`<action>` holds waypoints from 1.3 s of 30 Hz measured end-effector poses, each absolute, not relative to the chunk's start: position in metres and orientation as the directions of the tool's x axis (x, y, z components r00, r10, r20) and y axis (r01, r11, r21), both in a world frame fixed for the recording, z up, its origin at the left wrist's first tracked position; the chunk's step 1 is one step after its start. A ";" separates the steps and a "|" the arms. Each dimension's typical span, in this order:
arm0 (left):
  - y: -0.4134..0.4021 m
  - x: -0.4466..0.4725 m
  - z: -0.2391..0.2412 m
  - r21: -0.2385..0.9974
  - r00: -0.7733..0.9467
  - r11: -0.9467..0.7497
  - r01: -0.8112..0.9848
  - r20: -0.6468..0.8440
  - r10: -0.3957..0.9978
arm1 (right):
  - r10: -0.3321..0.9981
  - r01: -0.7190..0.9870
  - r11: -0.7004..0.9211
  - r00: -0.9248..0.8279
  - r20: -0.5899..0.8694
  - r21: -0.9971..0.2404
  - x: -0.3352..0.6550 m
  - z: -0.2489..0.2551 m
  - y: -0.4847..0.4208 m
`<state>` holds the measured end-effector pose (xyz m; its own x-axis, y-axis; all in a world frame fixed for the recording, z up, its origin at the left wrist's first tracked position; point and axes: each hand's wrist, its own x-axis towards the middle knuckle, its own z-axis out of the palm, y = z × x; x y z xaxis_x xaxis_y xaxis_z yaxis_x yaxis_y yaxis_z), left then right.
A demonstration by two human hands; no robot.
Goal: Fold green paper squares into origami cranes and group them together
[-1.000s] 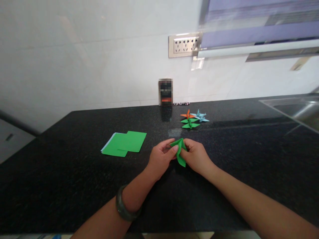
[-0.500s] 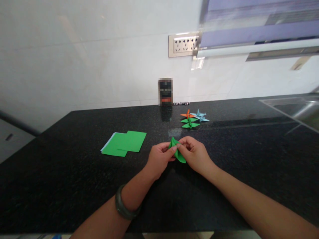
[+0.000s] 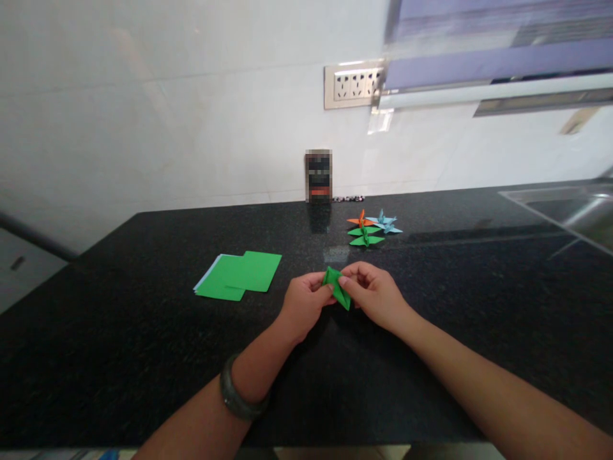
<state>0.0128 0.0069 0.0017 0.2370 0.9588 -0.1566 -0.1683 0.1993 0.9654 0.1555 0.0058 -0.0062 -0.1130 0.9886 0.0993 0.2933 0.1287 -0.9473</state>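
Note:
A partly folded piece of green origami paper [image 3: 339, 291] is held between my two hands over the dark counter. My left hand [image 3: 304, 301] pinches its left side, thumb on top and fingers behind. On the other side my right hand [image 3: 376, 292] grips the right edge between thumb and curled fingers. The paper has a narrow diamond shape, with one point toward me. Just beyond the hands sit folded paper cranes: green ones [image 3: 366, 241], an orange one [image 3: 361, 220] and light blue ones [image 3: 389, 227].
Square green sheets [image 3: 261, 271] lie at the left, with a pale blue edge showing beneath. A pixelated dark object [image 3: 318, 176] stands against the wall beside a small beaded strand [image 3: 349, 199]. A metal sink [image 3: 575, 207] is at the far right, and a socket panel [image 3: 354, 85] is on the wall.
The green paper's loose lower flap has been drawn in, so it now looks flatter and narrower. Both hands stay in nearly the same place.

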 end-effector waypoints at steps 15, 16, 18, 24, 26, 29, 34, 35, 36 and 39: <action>0.008 0.011 0.000 0.960 0.287 0.222 -0.173 -0.166 0.943 | 0.984 0.389 0.169 -0.121 0.132 -0.906 0.159 -0.004 0.009; 0.008 0.011 0.000 0.961 0.285 0.222 -0.164 -0.169 0.944 | 0.983 0.384 0.170 -0.125 0.131 -0.907 0.160 -0.004 0.010; 0.008 0.010 0.001 0.969 0.281 0.215 -0.121 -0.175 0.944 | 0.982 0.390 0.178 -0.127 0.139 -0.903 0.160 -0.005 0.010; 0.008 0.007 0.003 0.978 0.293 0.210 -0.001 -0.201 0.935 | 0.978 0.366 0.199 -0.138 0.158 -0.909 0.166 0.001 0.011; 0.008 0.006 0.004 0.970 0.325 0.242 -0.017 -0.224 0.919 | 0.980 0.310 0.145 -0.177 0.093 -0.939 0.168 0.004 0.013; 0.008 0.006 0.002 0.966 0.378 0.251 -0.062 -0.210 0.901 | 0.979 0.171 0.056 -0.203 0.021 -0.984 0.171 0.005 0.015; 0.009 0.007 -0.004 0.992 0.295 0.122 0.037 -0.127 0.947 | 0.982 0.083 0.002 -0.187 -0.014 -0.997 0.170 0.006 0.016; 0.010 0.007 -0.006 0.993 0.272 0.086 0.075 -0.104 0.957 | 0.983 0.089 -0.016 -0.182 -0.032 -0.996 0.170 0.007 0.016; 0.011 0.007 -0.008 0.992 0.253 0.050 0.112 -0.078 0.964 | 0.983 0.100 -0.033 -0.179 -0.051 -0.994 0.170 0.008 0.015; 0.012 0.006 -0.012 0.983 0.243 -0.023 0.182 -0.022 0.970 | 0.976 0.143 -0.007 -0.214 -0.038 -0.990 0.170 0.010 0.013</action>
